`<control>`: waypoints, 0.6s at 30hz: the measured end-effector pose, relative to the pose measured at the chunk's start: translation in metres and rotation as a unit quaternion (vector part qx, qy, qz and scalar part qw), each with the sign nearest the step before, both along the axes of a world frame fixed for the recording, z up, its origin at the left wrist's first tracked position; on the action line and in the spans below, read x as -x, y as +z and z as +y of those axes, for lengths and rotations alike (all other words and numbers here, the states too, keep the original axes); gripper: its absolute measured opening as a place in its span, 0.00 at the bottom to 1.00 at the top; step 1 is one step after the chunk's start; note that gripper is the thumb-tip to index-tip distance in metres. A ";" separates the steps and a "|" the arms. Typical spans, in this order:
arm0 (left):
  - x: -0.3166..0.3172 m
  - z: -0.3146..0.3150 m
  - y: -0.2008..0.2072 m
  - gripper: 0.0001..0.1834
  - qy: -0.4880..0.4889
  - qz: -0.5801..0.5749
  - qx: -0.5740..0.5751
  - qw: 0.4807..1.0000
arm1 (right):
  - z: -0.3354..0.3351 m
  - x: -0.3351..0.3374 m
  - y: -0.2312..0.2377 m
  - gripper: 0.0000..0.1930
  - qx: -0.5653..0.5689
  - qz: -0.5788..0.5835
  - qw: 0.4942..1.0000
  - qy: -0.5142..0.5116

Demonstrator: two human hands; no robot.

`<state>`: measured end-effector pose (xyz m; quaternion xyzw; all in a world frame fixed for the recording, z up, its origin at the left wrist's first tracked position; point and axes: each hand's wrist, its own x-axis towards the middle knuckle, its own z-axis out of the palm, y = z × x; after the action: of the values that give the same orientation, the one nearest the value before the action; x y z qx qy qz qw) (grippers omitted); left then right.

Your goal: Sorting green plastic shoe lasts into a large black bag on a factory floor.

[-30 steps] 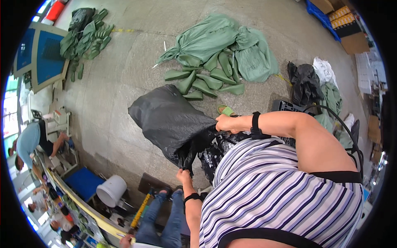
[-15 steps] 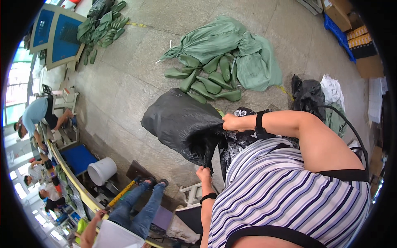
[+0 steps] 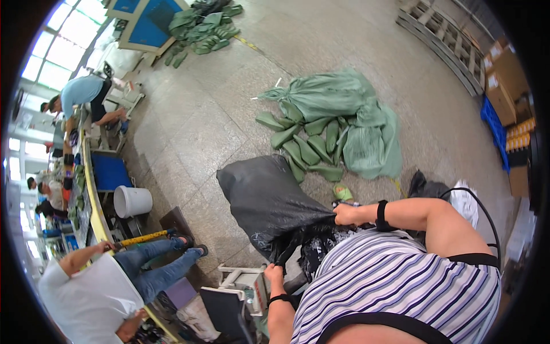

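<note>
A large black plastic bag [image 3: 260, 198] hangs stretched between my two hands, its mouth toward me and its bulk puffed out away from me. My right hand [image 3: 346, 214] is closed on the rim at the right. Lower and to the left, my left hand [image 3: 274, 271] grips the other side of the rim. What lies deep in the bag is hidden. Past the bag, several green shoe lasts [image 3: 309, 150] lie heaped on the floor beside a green woven sack [image 3: 332, 94].
A person in jeans [image 3: 163, 264] stands at the left near a white chair [image 3: 243, 279] and a white bucket [image 3: 133, 201]. Another person [image 3: 86, 94] bends over a long workbench. More green lasts [image 3: 212, 40] lie farther off. Boxes [image 3: 504, 86] and a pallet [image 3: 441, 43] stand at the right.
Both hands have moved lower in the view, holding the bag, which has swung down and right. A green slipper now shows beyond my right hand. The person in jeans appears farther left.
</note>
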<state>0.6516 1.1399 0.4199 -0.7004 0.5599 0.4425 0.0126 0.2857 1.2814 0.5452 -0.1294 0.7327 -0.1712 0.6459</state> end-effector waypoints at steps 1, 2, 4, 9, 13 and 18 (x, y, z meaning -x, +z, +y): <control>0.009 0.012 0.002 0.02 0.035 0.008 0.003 0.999 | 0.008 0.006 0.001 0.19 0.007 -0.002 1.000 0.010; 0.014 0.026 0.007 0.00 0.059 0.025 0.008 0.998 | 0.019 0.009 -0.011 0.19 0.037 0.013 0.999 0.008; 0.031 0.062 0.016 0.01 0.091 0.045 0.011 0.995 | 0.031 0.032 -0.009 0.19 0.037 -0.008 0.999 0.017; 0.050 0.145 0.021 0.04 0.157 0.055 0.015 0.986 | 0.050 0.045 -0.005 0.19 0.039 0.020 0.999 -0.001; 0.073 0.183 0.034 0.06 0.068 0.060 -0.011 0.996 | 0.051 0.049 0.000 0.18 0.060 0.036 0.988 0.136; 0.065 0.172 0.009 0.06 0.005 0.079 -0.052 0.996 | 0.064 0.014 -0.049 0.16 0.138 0.082 0.950 0.267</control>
<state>0.5864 1.3114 0.4293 -0.6644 0.5319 0.5250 0.0031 0.2716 1.3449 0.4958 -0.4221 0.6905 -0.0809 0.5818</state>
